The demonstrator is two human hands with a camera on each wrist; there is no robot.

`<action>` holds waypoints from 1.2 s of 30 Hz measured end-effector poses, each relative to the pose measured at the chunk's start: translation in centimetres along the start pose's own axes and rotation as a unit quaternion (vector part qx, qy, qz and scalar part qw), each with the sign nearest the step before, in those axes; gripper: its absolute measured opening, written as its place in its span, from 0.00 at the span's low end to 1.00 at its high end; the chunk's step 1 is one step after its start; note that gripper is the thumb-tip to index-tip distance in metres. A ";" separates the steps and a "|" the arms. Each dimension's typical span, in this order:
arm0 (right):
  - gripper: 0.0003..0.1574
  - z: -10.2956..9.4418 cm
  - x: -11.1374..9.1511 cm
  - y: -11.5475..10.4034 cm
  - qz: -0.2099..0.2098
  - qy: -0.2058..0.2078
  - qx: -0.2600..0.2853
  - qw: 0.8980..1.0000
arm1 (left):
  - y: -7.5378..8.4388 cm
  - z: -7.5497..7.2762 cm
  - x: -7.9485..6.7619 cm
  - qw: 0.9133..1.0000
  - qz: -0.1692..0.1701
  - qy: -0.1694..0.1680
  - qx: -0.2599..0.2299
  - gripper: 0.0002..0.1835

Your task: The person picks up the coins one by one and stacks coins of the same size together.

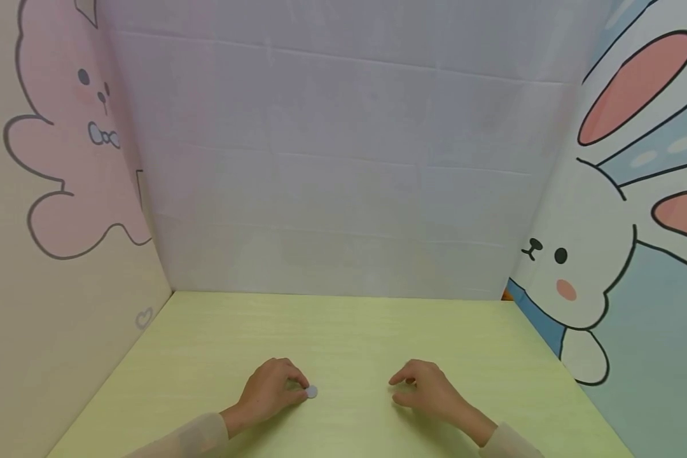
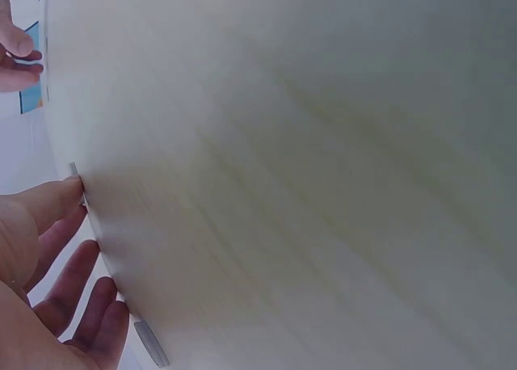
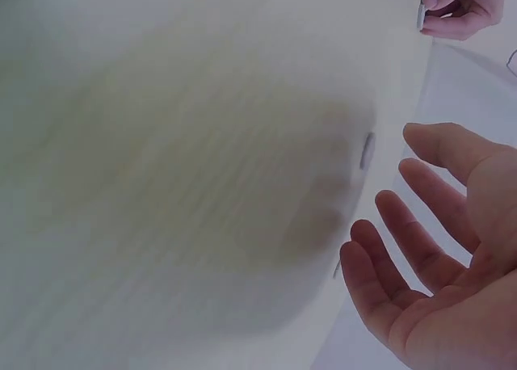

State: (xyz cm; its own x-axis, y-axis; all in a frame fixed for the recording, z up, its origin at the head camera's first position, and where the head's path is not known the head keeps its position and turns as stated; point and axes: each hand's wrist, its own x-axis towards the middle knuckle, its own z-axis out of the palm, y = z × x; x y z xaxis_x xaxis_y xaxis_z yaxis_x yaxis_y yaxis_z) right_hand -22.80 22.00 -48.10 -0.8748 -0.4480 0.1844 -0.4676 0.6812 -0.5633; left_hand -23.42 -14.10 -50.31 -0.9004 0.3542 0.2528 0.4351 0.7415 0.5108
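Note:
My left hand (image 1: 271,389) pinches a small, flat grey disc (image 1: 312,392) between thumb and fingertips, low over the pale yellow-green table. Seen edge-on in the left wrist view, this disc (image 2: 73,169) stands out past the thumb. A second grey disc (image 2: 151,343) lies beside the little finger, hidden in the head view. Across a gap to the right, my right hand (image 1: 429,389) has its fingers loosely bent, with nothing held. Near its fingertips in the right wrist view is a thin grey disc (image 3: 367,149), and another thin edge (image 3: 337,266) shows behind the little finger.
The yellow-green tabletop (image 1: 343,331) runs back to a creased whitish sheet (image 1: 343,159). A left panel (image 1: 80,318) carries a pink cartoon animal, and a right panel (image 1: 652,356) a white cartoon rabbit. Light sleeves cover both forearms.

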 end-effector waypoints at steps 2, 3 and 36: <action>0.11 -0.2 -0.3 0.5 0.000 0.001 -0.002 1.000 | 0.0 0.0 0.0 1.000 -0.002 -0.001 -0.003 0.06; 0.11 -0.3 -0.5 0.7 -0.001 0.000 -0.003 1.000 | 0.0 0.0 0.0 1.000 -0.002 -0.001 -0.004 0.06; 0.05 0.7 -0.8 1.1 -0.001 0.023 -0.031 0.999 | -0.2 0.2 0.1 1.000 -0.006 0.002 0.008 0.06</action>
State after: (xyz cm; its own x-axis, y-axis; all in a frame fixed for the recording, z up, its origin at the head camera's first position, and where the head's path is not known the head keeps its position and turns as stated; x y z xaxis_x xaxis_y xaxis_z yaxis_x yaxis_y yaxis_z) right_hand -22.50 22.67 -49.46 -0.8780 -0.4239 0.2224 -0.4752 0.7153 -0.5125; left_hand -23.58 -14.06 -50.56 -0.9051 0.3438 0.2503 0.4249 0.7549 0.4996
